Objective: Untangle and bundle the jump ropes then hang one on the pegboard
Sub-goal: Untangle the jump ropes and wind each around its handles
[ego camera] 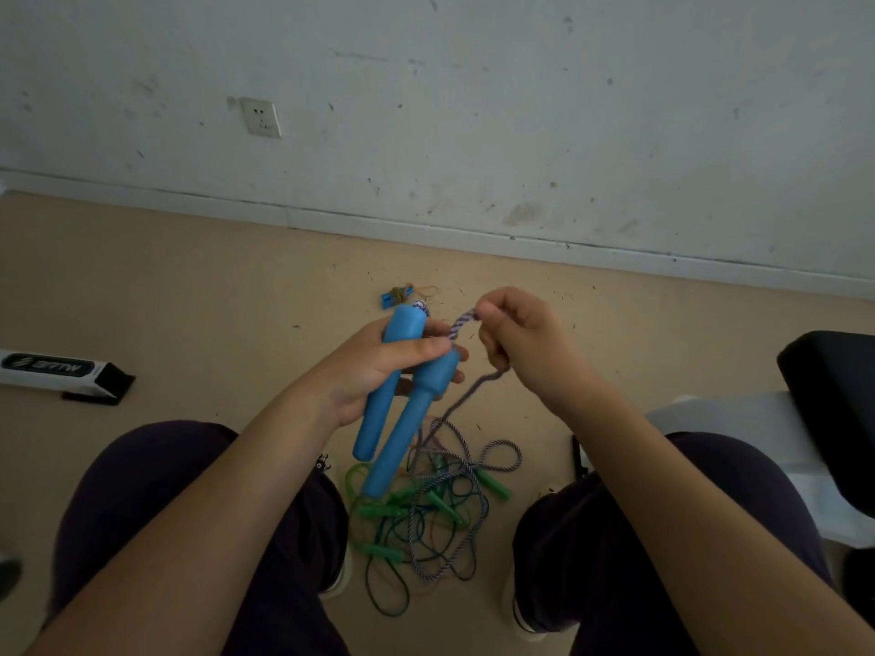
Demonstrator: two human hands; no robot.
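My left hand (379,366) grips two blue jump-rope handles (393,419) side by side, their long ends pointing down. A purple-and-white braided rope (461,321) runs from the handle tops to my right hand (521,343), which pinches it just right of the handles. From my right hand the rope drops to a tangled pile on the floor (445,508) between my feet. That pile mixes the braided rope with thin green cords and several green handles (492,482). No pegboard is in view.
A small blue clip with rubber bands (402,293) lies on the beige floor beyond my hands. A black-and-white box (61,371) lies at the left. A black seat on a white base (833,395) stands at the right. A white wall runs behind.
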